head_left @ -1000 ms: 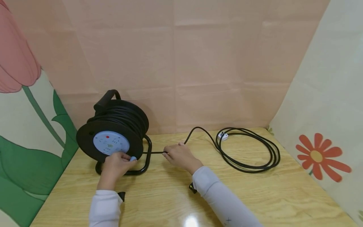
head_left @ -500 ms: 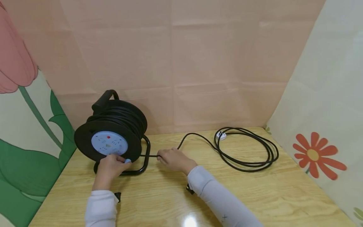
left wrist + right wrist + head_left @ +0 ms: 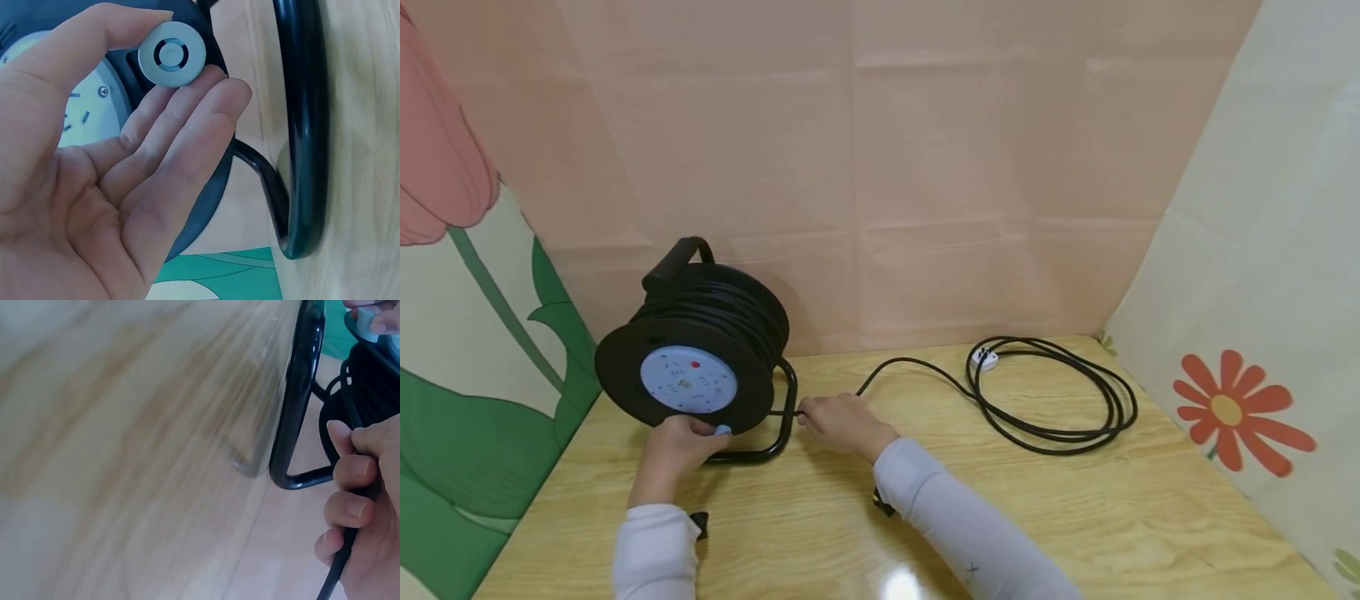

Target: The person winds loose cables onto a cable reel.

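A black cable reel (image 3: 722, 333) wound with black cable stands at the left of the table, its round socket panel (image 3: 688, 380) facing me. My left hand (image 3: 676, 450) pinches the small pale-blue crank knob (image 3: 172, 55) at the lower rim between thumb and fingertips. Just right of the reel's tube frame (image 3: 787, 408), my right hand (image 3: 842, 423) holds the black cable (image 3: 340, 559), fingers curled round it. From that hand the cable runs right to a loose coil (image 3: 1075, 442), with a white plug (image 3: 985, 359) inside the coil's left end.
The reel's carrying handle (image 3: 672, 265) rises near the pink backdrop (image 3: 925, 167). Printed side walls with a tulip (image 3: 445, 125) and a red flower (image 3: 1227, 410) border the wooden table (image 3: 1075, 533).
The left hand has moved a little down and left with the knob, and the panel has turned slightly. The right hand has slid left along the cable toward the reel.
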The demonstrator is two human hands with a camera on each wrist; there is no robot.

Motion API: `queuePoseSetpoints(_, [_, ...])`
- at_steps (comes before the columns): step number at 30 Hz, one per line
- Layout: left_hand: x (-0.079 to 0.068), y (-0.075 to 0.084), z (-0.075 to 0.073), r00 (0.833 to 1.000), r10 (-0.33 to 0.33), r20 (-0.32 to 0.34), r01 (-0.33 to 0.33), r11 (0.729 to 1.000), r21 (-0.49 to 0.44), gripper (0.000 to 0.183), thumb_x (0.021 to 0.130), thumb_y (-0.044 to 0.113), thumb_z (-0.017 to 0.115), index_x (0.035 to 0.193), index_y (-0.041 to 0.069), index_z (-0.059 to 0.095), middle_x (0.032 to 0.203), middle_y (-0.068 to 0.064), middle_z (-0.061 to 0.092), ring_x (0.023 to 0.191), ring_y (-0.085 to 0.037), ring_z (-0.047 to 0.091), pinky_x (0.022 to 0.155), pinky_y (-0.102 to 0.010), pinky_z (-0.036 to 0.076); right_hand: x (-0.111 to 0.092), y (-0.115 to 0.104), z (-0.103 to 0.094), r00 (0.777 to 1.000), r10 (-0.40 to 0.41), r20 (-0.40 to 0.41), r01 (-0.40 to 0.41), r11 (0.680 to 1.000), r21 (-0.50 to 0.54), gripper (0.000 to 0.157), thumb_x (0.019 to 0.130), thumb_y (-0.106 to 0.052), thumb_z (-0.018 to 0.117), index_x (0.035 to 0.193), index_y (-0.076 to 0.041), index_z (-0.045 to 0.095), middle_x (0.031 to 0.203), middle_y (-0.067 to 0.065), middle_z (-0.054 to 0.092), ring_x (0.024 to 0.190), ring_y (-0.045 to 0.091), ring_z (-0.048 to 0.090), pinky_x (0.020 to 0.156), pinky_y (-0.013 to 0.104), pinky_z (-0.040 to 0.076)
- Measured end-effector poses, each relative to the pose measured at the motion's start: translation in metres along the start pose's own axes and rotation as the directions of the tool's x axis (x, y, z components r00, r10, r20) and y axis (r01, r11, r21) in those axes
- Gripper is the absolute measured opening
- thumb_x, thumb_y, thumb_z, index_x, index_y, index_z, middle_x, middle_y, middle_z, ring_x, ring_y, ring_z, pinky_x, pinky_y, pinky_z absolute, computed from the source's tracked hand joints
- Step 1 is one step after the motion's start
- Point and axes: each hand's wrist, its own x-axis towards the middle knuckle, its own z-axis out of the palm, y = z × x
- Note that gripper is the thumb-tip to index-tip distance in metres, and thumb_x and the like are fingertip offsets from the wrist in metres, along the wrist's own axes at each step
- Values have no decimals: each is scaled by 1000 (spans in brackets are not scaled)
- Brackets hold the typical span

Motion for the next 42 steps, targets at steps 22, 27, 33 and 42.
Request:
queuePoseSetpoints(22, [-2,-29,-12,999,-14,-51,11,998,-63,36,83,26,76,96,-5,64,91,-13,70,84,-28,63,67,-37,51,33,-22,12,992,15,128,-28,995,98,24,109,-32,43,102,-19,63,78,-8,59,75,9,60,64,34,51])
queuePoseSetpoints(27, [0,-33,-12,998,-4,-55,1,999,-53,37,83,28,77,96,-4,66,93,-13,72,86,-29,64,68,-37,51,29,-22,11,989,16,148,-37,990,139,27,109,-36,43,102,-21,64,83,-8,63,81,11,63,67,33,50])
queuePoseSetpoints(33, [3,-30,-8,999,7,-41,-10,998,-68,39,83,29,78,98,-5,64,94,-15,72,87,-29,65,68,-37,52,9,-15,-1,994,-18,104,3,990,144,25,108,-36,46,95,-22,62,72,-11,55,65,7,52,57,27,44])
queuePoseSetpoints(42, [3,-26,-5,1000,-12,-20,10,995,-102,41,84,27,79,101,-6,62,96,-16,71,88,-29,65,70,-38,52,-27,9,-17,997,-59,47,48,979,199,25,107,-40,48,92,-25,61,70,-15,51,60,3,46,56,22,42])
